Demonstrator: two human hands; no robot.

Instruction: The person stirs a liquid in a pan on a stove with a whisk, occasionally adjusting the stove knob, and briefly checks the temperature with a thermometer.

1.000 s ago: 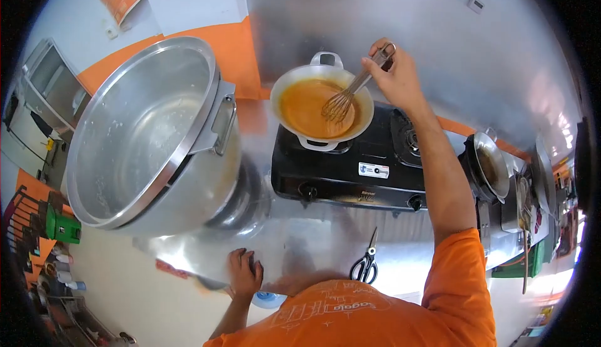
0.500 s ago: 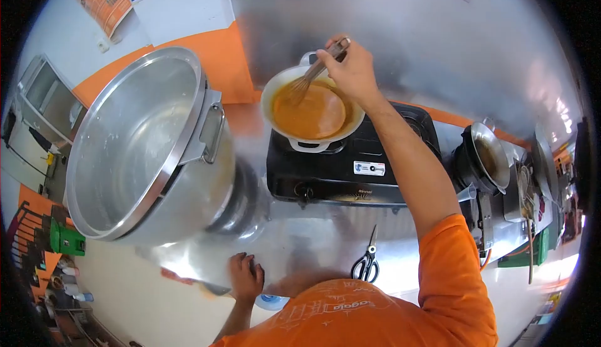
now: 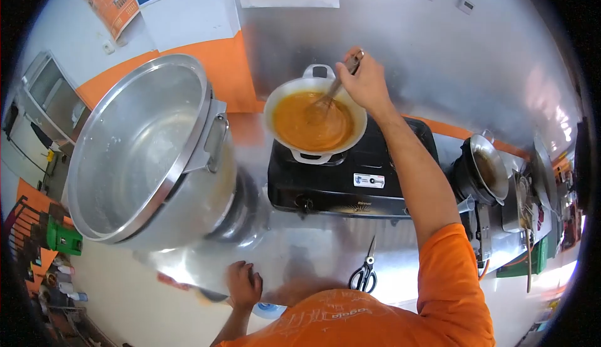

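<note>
My right hand is closed around the handle of a wire whisk. The whisk slants down to the left, its wires blurred in an orange-brown liquid. That liquid fills much of a pale two-handled wok, which sits on the left burner of a black gas stove. Low in the view, my left hand rests at the front edge of the steel counter, thumb apart from the loosely bent fingers, holding nothing.
A large aluminium pot stands to the left. Black-handled scissors lie on the counter before the stove. Further right are a dark pan and a metal tray with utensils. A steel wall rises behind the stove.
The whisk has moved from the left part of the liquid toward the middle right, and the surface now swirls. My left hand stays at the counter edge. The whole view has shifted slightly.
</note>
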